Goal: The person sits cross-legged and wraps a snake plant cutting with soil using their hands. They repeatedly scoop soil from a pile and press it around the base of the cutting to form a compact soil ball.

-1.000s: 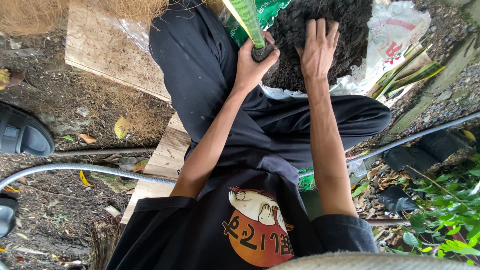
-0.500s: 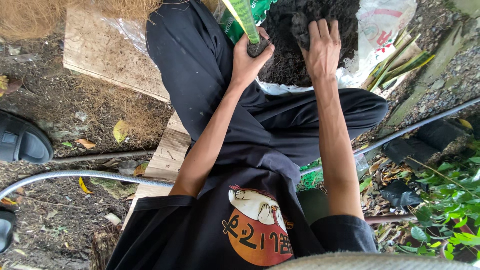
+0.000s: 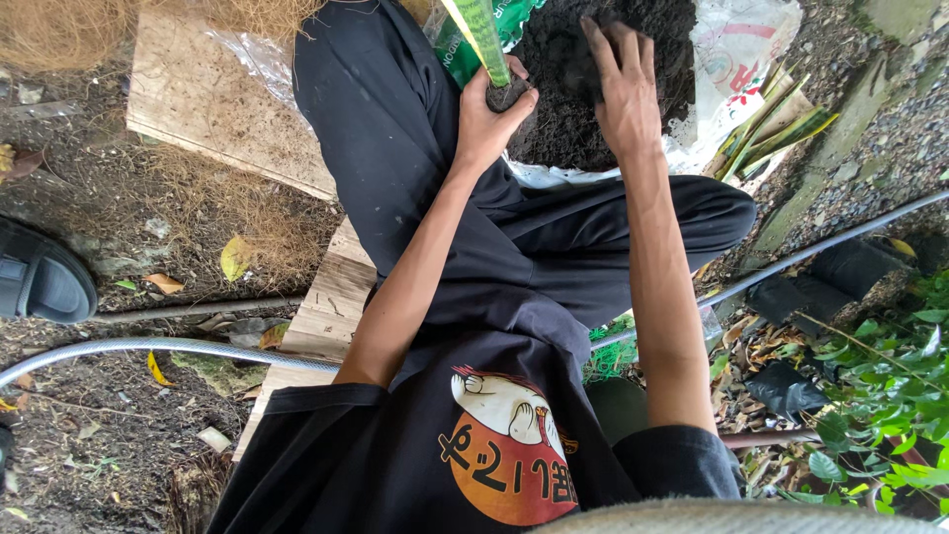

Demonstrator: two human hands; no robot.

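Outdoors, on bare ground littered with dry leaves and coir fibre, a person sits cross-legged on a wooden board, facing an open sack of dark soil. Their left hand is closed around the base of a green plant cutting, pinching it together with a clump of soil at the sack's near edge; the stiff, strap-like leaf rises out of frame. It looks light and rigid but could snap if bent, so a hold low at the root end, as now, seems soundest. The right hand lies spread, fingers apart, pressed into the loose soil, which looks crumbly, damp and likely to spill from any grip.

The sack is white plastic with red and green printing on its folded-back rim; a green printed bag sits just behind the cutting. More cuttings lie beside the sack on the right. A grey hose crosses the ground, and a dark sandal rests at far left.
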